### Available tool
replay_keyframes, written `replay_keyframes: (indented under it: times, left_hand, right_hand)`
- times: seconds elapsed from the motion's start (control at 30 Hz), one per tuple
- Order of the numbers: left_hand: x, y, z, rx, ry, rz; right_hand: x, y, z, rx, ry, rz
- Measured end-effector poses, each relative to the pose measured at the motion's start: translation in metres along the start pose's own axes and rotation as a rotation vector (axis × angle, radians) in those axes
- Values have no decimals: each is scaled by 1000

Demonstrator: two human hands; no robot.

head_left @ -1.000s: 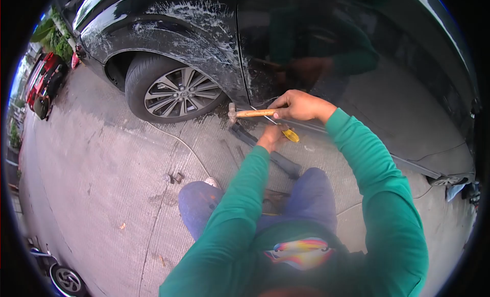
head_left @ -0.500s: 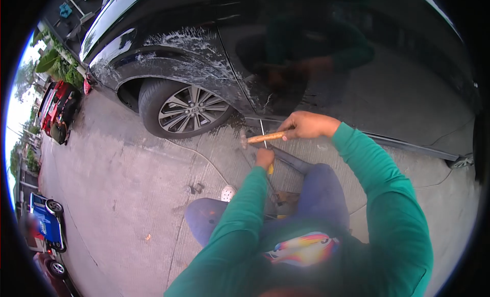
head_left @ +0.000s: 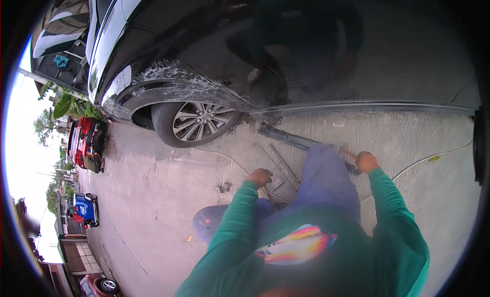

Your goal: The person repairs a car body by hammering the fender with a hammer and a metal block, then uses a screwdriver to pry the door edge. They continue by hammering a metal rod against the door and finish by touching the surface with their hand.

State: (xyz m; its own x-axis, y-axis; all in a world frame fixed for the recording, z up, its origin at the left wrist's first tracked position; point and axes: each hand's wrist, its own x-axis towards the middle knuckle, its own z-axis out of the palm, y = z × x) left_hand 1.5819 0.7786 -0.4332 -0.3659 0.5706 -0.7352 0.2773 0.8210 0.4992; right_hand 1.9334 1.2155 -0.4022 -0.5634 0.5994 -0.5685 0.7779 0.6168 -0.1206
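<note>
My right hand (head_left: 366, 162) is closed around the wooden handle of a hammer (head_left: 349, 153), held low beside my right knee. My left hand (head_left: 260, 178) is closed just above the concrete near my other leg; whatever is in its fingers I cannot make out. Next to it lie long thin metal bars (head_left: 284, 162) and a small flat metal piece (head_left: 276, 184). A dark tube-like bar (head_left: 288, 136) reaches from my knee toward the car. In front stands the black car (head_left: 326, 77), its fender (head_left: 173, 77) scraped with whitish marks above the wheel (head_left: 199, 123).
A thin cable or hose (head_left: 229, 156) runs across the concrete (head_left: 148, 195) and on at the right. Small dark lumps (head_left: 223, 186) lie left of my left hand. Farther off are a red vehicle (head_left: 88, 141) with a person beside it and a blue vehicle (head_left: 86, 209).
Both hands have come down and away from the car's lower edge. The hammer has moved right with my right hand. The thin metal shaft once at my left hand no longer shows there.
</note>
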Motion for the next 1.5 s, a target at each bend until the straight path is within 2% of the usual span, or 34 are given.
replay_keyframes:
  times: [0.07,0.13,0.17,0.2,0.3,0.33,0.37,0.4,0.43,0.5,0.57,0.63,0.67,0.7,0.73,0.77,0.8,0.83,0.87,0.9,0.93,0.97,1.0,1.03,1.07,1.1,1.17,1.2,1.23,1.27,1.3,1.33,1.43,1.5]
  left_hand:
    - [-9,8,9,78,-64,0]
    - [-9,14,18,153,-166,30]
    - [-7,16,25,157,-166,29]
    - [-4,18,32,274,-165,72]
    - [7,44,42,409,-216,126]
    - [13,46,46,287,-100,81]
    - [18,48,52,157,14,35]
    - [39,36,58,15,163,101]
    - [49,37,55,-12,172,116]
    - [65,40,38,-820,385,-11]
    - [81,33,23,-1394,560,-102]
    - [96,24,13,-1900,679,-41]
    - [105,16,14,-1936,661,-48]
    - [117,8,15,-2051,737,-48]
    - [127,-1,15,-2159,821,-54]
    - [136,-9,16,-2185,814,-72]
    - [144,-19,19,-2253,883,-64]
    - [154,-24,23,-2315,956,-60]
    - [161,-25,24,-2331,956,-88]
    - [164,-25,18,-2315,982,-166]
    - [167,-23,3,-2296,1008,-236]
    - [162,-6,-14,-2305,1011,-250]
    - [150,26,-38,-2288,958,-308]
    - [153,53,-63,-2265,901,-361]
    - [183,67,-89,-2263,896,-369]
    - [224,81,-120,-2359,897,-318]
    - [293,108,-167,-2561,871,-195]
    - [285,120,-180,-2586,807,-74]
    - [260,123,-178,-2607,762,10]
    - [252,125,-179,-2615,762,-20]
    - [252,130,-182,-2651,763,73]
    - [246,131,-180,-2677,772,158]
    - [249,127,-176,-2641,899,91]
    - [225,117,-173,-2650,893,77]
  right_hand:
    - [2,18,27,-33,-38,6]
    - [2,28,35,114,178,-105]
    - [-14,15,4,197,261,-118]
    - [-42,-14,-58,276,346,-132]
    - [-93,-55,-224,442,796,-407]
    - [-115,-71,-274,348,1068,-478]
    - [-139,-81,-329,297,1238,-574]
    - [-154,-84,-376,205,1435,-622]
    - [-169,-87,-419,170,1582,-657]
    - [-190,-95,-491,56,1849,-629]
    - [-148,-19,-587,-470,2081,-173]
    - [-158,-21,-637,-493,1876,26]
    - [-148,1,-672,-659,1831,119]
    - [-149,-19,-676,-632,1993,-184]
    - [-141,-15,-688,-624,1954,-151]
    - [-131,-10,-698,-615,1913,-115]
    - [-129,-32,-685,-1328,1819,537]
    - [-132,-62,-662,-1975,1466,1228]
    - [-139,-87,-650,-1998,1475,1202]
    - [-150,-110,-642,-1809,1879,679]
    - [-158,-130,-638,-1520,2167,138]
    - [-156,-143,-639,-1154,2332,-399]
    - [-127,-81,-670,-1107,2270,45]
    - [-98,-19,-702,-1103,2109,476]
    - [-154,-142,-635,-1020,2273,-492]
    - [-160,-147,-626,-1029,2268,-490]
    - [-164,-155,-622,-658,2110,-590]
    - [-158,-156,-624,-609,2098,-694]
    - [-154,-158,-621,-628,2062,-705]
    - [-152,-159,-614,-540,2073,-659]
    - [-153,-161,-614,-456,2092,-619]
    - [-153,-150,-624,-535,2084,-622]
    - [-155,-150,-622,-526,2093,-562]
    - [-157,-153,-621,-497,2105,-497]
